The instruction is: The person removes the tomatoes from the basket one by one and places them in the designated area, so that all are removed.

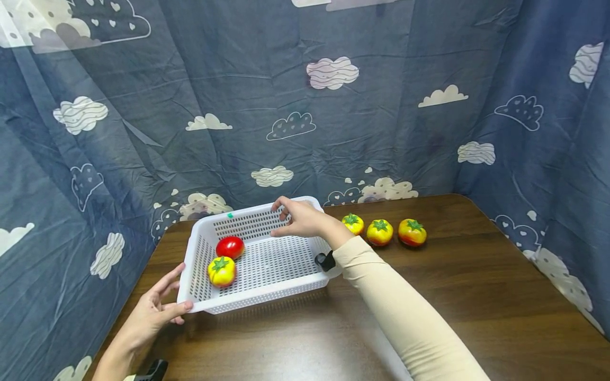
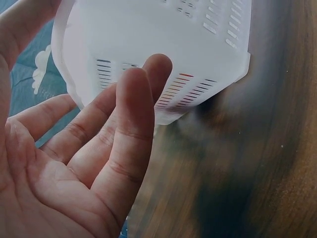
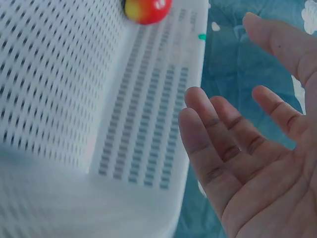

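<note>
A white perforated plastic basket (image 1: 274, 259) sits on the table's left half. Inside its left end lie a red tomato-like fruit (image 1: 230, 247) and a yellow toy tomato (image 1: 222, 271) with a green leafy top. At the basket's front left corner my left hand (image 1: 151, 312) holds the rim between thumb and index finger, the other fingers (image 2: 133, 124) loosely bent beside the wall. My right hand (image 1: 305, 218) hovers over the basket's far right part, fingers relaxed and apart, nothing in them. A red-and-yellow fruit (image 3: 148, 9) shows past it in the right wrist view.
Right of the basket stand three yellow-red toy tomatoes in a row: one (image 1: 353, 224) near my right wrist, one in the middle (image 1: 379, 233), one farther right (image 1: 412, 233). Behind the brown wooden table (image 1: 452, 286) hangs a blue cloud-patterned curtain (image 1: 267, 100).
</note>
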`<state>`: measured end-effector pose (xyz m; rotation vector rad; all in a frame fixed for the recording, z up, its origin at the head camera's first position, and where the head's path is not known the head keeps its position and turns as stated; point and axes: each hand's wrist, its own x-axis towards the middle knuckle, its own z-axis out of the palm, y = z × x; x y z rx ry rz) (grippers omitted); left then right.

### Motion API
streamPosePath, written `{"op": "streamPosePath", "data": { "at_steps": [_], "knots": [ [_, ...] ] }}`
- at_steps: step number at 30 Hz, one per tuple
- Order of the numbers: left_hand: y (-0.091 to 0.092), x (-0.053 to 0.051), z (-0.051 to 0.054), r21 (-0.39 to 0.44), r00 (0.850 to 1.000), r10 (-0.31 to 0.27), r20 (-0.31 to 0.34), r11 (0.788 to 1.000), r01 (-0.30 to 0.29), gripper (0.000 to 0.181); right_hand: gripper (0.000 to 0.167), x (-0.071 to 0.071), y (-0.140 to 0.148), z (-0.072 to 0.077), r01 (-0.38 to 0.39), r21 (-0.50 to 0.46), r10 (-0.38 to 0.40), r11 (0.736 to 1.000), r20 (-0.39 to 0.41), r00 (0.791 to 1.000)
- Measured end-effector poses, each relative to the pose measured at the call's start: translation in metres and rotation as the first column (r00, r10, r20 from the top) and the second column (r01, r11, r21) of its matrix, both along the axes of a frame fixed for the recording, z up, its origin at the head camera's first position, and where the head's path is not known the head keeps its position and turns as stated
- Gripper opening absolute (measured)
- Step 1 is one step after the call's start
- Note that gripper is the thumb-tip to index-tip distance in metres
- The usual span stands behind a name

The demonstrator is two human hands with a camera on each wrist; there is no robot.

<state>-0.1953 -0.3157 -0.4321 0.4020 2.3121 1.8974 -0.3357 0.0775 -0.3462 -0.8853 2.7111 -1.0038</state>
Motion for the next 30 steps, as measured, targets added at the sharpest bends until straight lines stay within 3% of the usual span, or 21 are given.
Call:
{"op": "streamPosePath", "data": {
  "at_steps": [18,24,30],
  "knots": [
    [-0.001,0.001,-0.001,-0.015,1.000,0.008,0.005,1.000,-0.008,0.086,0.056,-0.005,-0.072,-0.019,-0.043,0.008,0.042,0.999,0.080,0.996],
    [0.000,0.000,-0.001,-0.017,1.000,0.004,-0.008,1.000,-0.004,0.086,0.061,-0.005,-0.093,-0.021,-0.055,0.090,0.045,0.994,0.107,0.993],
    [0.000,0.000,-0.001,-0.018,1.000,0.006,-0.001,1.000,-0.006,0.086,0.069,0.001,-0.115,-0.022,-0.115,0.208,0.084,0.971,0.152,0.985]
  ]
}}
